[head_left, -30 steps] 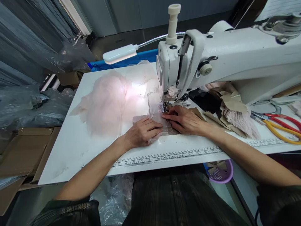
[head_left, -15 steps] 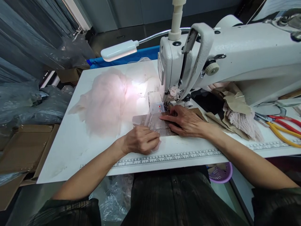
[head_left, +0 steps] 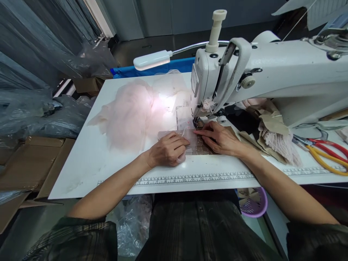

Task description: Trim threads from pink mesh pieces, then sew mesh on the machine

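Note:
My left hand (head_left: 169, 148) is curled, pinching a gathered bit of sheer pale pink fabric (head_left: 181, 158) at the front of the sewing area. Flat on the work, with index finger stretched toward the presser foot (head_left: 196, 122), lies my right hand (head_left: 221, 139). Between the hands, a thin layer of the same fabric runs over a brownish plate (head_left: 210, 148) up to the needle of the white sewing machine (head_left: 208, 72). Exactly where the needle meets the cloth is too small to make out. A fluffy heap of pink tulle (head_left: 129, 112) spreads left of the machine.
A lit lamp (head_left: 152, 60) hangs over the white table (head_left: 78, 170), which has a printed ruler along its front edge. Brown paper scraps (head_left: 274, 123), lace (head_left: 281, 145) and red-and-yellow-handled scissors (head_left: 327, 154) lie at right. Below are a purple basket (head_left: 258, 208) and, left, a cardboard box (head_left: 35, 163).
My left hand first closed and drew back toward the table edge with the fabric, then moved forward again near the right fingers. My right hand stays on the work. The view shifted slightly.

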### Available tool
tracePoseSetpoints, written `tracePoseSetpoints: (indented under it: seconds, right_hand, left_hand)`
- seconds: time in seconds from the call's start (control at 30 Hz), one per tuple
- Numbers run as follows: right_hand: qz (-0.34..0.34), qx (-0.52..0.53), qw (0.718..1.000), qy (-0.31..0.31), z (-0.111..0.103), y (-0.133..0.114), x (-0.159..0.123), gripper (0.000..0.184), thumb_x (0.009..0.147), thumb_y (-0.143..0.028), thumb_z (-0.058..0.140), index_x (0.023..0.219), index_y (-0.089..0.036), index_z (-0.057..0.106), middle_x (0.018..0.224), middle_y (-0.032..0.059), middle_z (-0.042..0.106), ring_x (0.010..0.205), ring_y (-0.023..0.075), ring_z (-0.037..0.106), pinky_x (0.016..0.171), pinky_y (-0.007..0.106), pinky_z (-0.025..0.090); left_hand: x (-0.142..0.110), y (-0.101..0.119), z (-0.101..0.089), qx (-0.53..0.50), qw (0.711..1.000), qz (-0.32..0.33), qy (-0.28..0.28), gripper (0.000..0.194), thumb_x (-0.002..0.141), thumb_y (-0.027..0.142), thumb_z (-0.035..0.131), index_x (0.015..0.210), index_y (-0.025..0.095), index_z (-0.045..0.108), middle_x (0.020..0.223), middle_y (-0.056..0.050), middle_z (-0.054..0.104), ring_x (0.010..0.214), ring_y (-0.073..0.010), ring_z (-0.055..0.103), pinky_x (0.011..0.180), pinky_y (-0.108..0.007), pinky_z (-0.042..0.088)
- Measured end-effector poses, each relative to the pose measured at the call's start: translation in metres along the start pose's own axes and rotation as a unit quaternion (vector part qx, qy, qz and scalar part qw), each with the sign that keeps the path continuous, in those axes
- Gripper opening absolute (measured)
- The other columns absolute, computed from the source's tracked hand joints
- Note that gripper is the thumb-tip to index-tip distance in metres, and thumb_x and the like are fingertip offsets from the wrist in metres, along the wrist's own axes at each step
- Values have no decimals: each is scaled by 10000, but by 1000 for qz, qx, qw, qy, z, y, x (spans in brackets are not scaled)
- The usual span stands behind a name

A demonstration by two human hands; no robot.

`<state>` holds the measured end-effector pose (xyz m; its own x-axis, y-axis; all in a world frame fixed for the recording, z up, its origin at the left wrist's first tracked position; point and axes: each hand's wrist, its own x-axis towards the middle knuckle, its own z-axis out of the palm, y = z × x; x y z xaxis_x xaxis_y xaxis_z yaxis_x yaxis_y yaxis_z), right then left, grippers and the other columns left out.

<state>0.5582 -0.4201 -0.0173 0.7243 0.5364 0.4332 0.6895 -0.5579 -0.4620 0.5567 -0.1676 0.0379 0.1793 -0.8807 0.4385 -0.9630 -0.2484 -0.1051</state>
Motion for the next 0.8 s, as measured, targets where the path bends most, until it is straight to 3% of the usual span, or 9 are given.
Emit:
tracePoseSetpoints:
  seconds: [0.23,0.43,0.63,0.8]
  right_hand:
    - [8,-105,994,-13,9,-7,5,405,985,-352,426,1348,-281,591,1033,121,546,838,237,501,758,396,447]
    - [14,-82,997,5,11,-5,2,406,977,-301,440,1352,-257,588,1024,121,539,869,241,500,773,394,453]
    - [41,-98,994,-3,10,-11,2,402,980,-305,431,1342,-248,595,1051,132,547,899,259,515,784,409,470]
    - [29,-6,1000,-4,2,-10,-2,396,970,-244,440,1330,-244,605,1089,125,558,999,250,539,875,414,482]
  left_hand:
    - [4,0,-5,-17,999,-17,-32,116,839,159,548,799,149,657,876,-65,751,721,-162,666,634,-313,505]
    - [3,2,-5,-3,1000,-27,-4,111,866,157,587,775,164,650,889,-54,750,752,-154,670,680,-324,495]
    - [4,7,-1,-7,1000,10,-14,144,881,116,565,770,145,653,919,-72,754,842,-160,696,722,-323,540]
    - [5,5,-2,-16,1000,12,-2,99,872,109,590,804,132,658,902,-81,757,818,-163,706,690,-313,551]
